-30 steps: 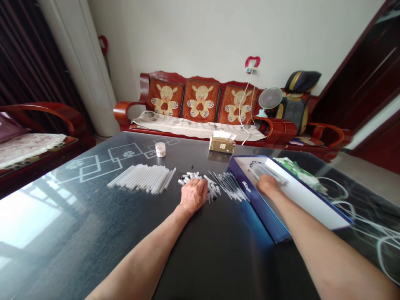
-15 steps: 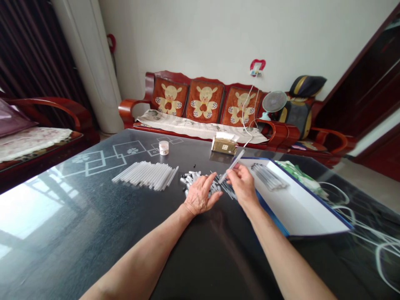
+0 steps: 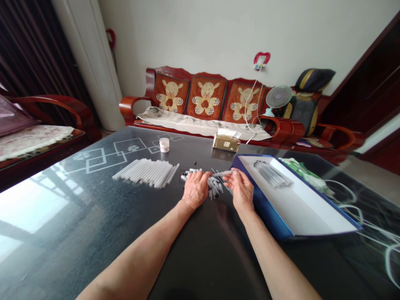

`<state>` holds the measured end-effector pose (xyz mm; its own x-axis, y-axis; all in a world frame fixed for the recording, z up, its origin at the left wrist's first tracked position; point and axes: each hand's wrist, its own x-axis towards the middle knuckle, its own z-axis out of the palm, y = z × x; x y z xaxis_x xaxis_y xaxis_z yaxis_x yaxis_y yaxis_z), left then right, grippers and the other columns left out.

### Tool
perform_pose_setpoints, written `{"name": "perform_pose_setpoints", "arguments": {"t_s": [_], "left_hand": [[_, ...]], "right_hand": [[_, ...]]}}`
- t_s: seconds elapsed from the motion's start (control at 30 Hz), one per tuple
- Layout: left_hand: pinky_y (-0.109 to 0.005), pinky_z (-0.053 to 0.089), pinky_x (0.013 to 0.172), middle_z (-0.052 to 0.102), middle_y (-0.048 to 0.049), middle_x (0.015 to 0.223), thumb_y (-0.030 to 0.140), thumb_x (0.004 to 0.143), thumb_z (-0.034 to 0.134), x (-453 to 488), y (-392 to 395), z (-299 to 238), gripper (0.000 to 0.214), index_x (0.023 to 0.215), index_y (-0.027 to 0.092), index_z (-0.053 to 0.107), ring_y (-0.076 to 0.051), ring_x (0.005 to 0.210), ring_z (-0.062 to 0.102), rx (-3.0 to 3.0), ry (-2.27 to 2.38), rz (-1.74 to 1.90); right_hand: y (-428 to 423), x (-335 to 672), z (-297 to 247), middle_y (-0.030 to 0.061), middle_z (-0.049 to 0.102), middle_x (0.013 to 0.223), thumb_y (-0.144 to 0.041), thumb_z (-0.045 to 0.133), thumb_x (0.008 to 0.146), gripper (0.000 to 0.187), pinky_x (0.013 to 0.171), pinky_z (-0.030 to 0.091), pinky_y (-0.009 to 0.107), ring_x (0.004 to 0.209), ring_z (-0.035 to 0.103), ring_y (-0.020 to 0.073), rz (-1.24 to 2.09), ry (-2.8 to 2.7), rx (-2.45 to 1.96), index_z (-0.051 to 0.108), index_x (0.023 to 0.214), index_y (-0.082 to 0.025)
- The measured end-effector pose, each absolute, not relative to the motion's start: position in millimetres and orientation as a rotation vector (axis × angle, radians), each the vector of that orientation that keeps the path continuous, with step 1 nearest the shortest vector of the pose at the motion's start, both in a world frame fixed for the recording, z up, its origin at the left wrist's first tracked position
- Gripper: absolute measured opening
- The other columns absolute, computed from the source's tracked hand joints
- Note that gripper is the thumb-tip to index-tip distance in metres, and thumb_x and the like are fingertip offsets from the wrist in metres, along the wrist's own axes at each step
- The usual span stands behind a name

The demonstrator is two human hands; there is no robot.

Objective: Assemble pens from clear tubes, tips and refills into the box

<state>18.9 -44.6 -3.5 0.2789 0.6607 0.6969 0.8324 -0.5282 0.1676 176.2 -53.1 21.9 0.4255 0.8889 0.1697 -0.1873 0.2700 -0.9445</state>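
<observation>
Above dark glossy table (image 3: pixel 200 246) before wooden sofa (image 3: pixel 134 101), tube (image 3: pixel 220 173) in right hand's (image 3: pixel 242 189) grip, left hand's (image 3: pixel 196 189) hold unclear

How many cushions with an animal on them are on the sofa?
3: the left cushion, the middle cushion and the right cushion, side by side against the sofa's back.

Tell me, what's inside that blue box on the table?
Inside the blue box, slim greyish sticks lie together toward the far end. The box floor beneath them is covered, and the box's left wall hides the strip just behind it.
</observation>
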Motion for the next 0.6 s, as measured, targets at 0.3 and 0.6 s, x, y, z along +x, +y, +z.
{"name": "perform_pose_setpoints", "arguments": {"t_s": [0.3,0.6], "left_hand": [[-0.037,0.036,0.081,0.063,-0.0065,0.087,0.025,0.095,0.04,24.6,-49.2,-2.2,0.027,0.11,0.023,0.062,-0.021,0.082,0.054,-2.289,-1.303,-0.999],[-0.036,0.033,0.078,0.06,-0.0045,0.078,0.036,0.097,0.038,22.8,-48.6,0.7,0.03,0.098,0.025,0.066,-0.02,0.077,0.051,-2.275,-1.344,-0.977]], "right_hand": [[-62.7,155.8,6.9,0.003,0.069,0.067,-0.059,0.06,0.075,0.037,0.05,0.049,0.028,0.061,0.064,0.0196,0.763,-1.136,-1.283,0.066,0.076,-0.022],[-55.4,162.5,3.4,0.002,0.07,0.071,-0.055,0.061,0.076,0.034,0.053,0.048,0.028,0.063,0.064,0.0189,0.803,-1.28,-1.245,0.069,0.082,-0.023]]}}
